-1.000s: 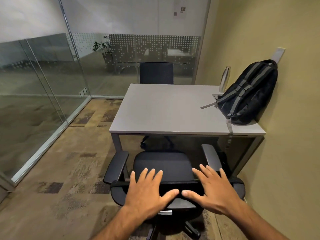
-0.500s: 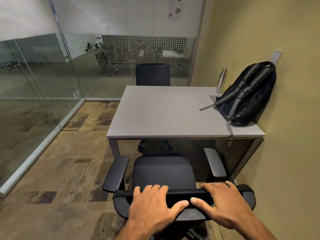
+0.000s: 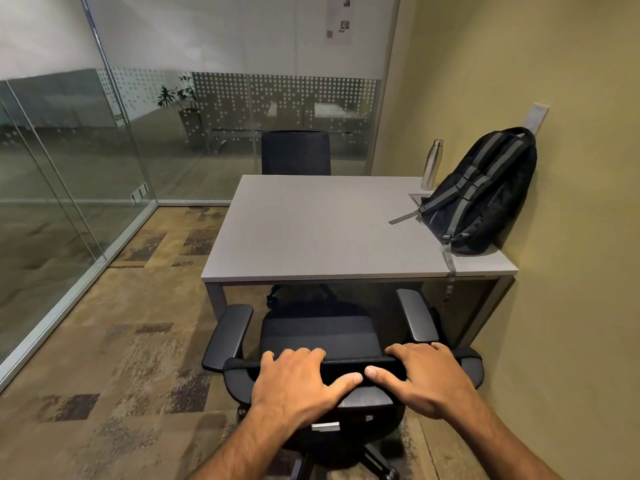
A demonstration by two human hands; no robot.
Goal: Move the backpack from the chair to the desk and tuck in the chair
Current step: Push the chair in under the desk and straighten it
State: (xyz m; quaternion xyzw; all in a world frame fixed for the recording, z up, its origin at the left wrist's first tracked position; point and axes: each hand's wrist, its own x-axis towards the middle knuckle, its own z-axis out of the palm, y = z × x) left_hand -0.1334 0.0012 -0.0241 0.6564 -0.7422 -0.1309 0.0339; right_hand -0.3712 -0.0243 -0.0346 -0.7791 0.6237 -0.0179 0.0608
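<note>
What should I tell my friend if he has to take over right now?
Left hand and right hand: both gripping the top of the chair back.
Backpack: on the desk, far right, leaning against the wall beside a bottle. That part is done.
Chair: facing the desk, seat only just reaching the front edge, armrests outside it.
Left: push the chair in under the desk, then let go.

The black backpack with grey straps leans on the wall at the desk's far right. The black chair sits near the desk's front edge.
</note>
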